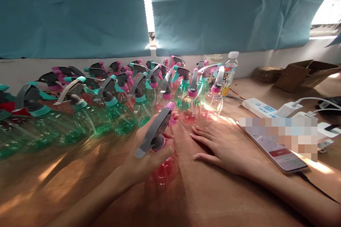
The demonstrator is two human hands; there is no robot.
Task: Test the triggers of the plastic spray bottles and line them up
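One pink spray bottle (163, 173) seems steadied by clasping fingers of the left hand (149, 162); the right hand (221, 148) lies released.

- Seemingly a small workshop
- Many like spray bottles (121, 122) in rows on a table (213, 198)
- Open box (295, 79) and power strip (262, 108) at right
- Cloth (80, 14) hung behind

A phone (289, 161) lies beside a white power strip (252, 105), an open cardboard box (294, 79) beyond.
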